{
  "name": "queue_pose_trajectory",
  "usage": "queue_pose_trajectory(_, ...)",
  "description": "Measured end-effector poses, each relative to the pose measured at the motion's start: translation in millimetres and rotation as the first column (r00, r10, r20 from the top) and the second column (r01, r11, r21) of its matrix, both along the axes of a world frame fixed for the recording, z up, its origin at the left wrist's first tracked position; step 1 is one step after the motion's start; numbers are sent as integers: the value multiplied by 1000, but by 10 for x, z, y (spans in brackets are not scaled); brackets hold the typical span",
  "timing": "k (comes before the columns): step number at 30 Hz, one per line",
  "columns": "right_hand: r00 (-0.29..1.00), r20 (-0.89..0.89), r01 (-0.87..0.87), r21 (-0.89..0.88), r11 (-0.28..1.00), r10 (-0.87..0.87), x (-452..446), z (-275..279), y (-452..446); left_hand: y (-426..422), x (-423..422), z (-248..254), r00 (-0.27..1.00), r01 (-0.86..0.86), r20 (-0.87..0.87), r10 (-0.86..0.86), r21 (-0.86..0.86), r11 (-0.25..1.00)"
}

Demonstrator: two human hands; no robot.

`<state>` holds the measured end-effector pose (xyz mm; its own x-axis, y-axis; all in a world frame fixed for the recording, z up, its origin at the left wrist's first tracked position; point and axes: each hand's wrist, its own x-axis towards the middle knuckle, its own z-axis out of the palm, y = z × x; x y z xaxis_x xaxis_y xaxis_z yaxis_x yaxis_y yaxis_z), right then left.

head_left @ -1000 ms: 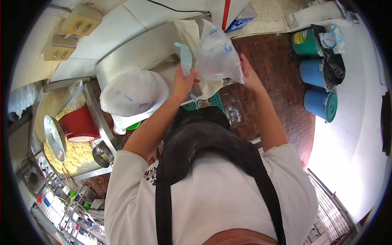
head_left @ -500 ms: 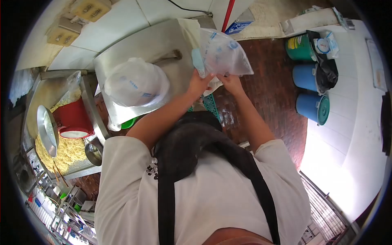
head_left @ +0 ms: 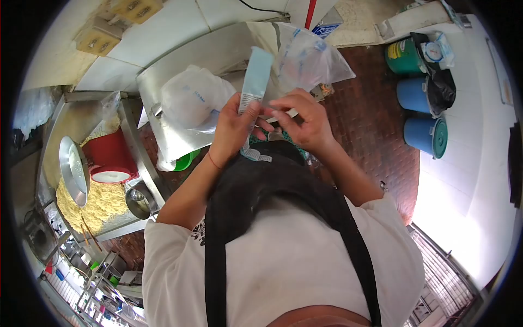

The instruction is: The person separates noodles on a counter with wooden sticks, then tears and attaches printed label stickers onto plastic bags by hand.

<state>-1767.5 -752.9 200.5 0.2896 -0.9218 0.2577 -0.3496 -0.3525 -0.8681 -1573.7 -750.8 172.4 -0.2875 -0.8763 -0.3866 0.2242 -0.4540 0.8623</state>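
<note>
My left hand (head_left: 234, 124) is closed on a long, pale blue paper slip (head_left: 256, 73) with printed lines. The slip stands up past my thumb, and its curled lower end hangs against the black apron (head_left: 261, 180). Close by on the right is my right hand (head_left: 308, 122), its fingers bent, with a gap between thumb and forefinger. Its fingertips are near the slip and my left thumb; whether they touch is unclear. Beyond my hands, a clear plastic bag (head_left: 310, 60) with blue print rests at the counter's right end. A bulging white plastic bag (head_left: 193, 98) sits left of the slip.
The steel counter (head_left: 158, 82) stands against a tiled wall. To the left, a tray of yellow noodles (head_left: 92, 204) holds a red bucket (head_left: 111, 155) and a metal bowl (head_left: 74, 171). Blue bins (head_left: 419, 136) and a green bin (head_left: 403, 57) line the right wall over brick flooring.
Both hands have come away from the clear bag, nearer my body. My left hand now holds the blue slip upright in front of me. The clear bag stays at the counter end.
</note>
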Motion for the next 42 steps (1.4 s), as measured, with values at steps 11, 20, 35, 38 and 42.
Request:
queue_pose_trajectory(11,974,-210,26,-269,963,-85,414,47,39,283,445,404,979,91,-188,-81,43,995)
queue_pose_trajectory(20,988,-126,56,-216,975,-85,625,164,180,473,420,345,977,41,213,25,-299,953)
queue_pose_trajectory(35,923,321,123,276,953,-212,514,249,295,555,584,476,962,31,269,43,-264,964)
queue_pose_trajectory(38,771,574,143,264,954,-274,391,156,208,531,716,700,953,-191,164,254,-326,926)
queue_pose_trajectory(42,767,572,180,242,953,-290,394,99,133,237,1033,1115,814,-321,139,564,-702,636)
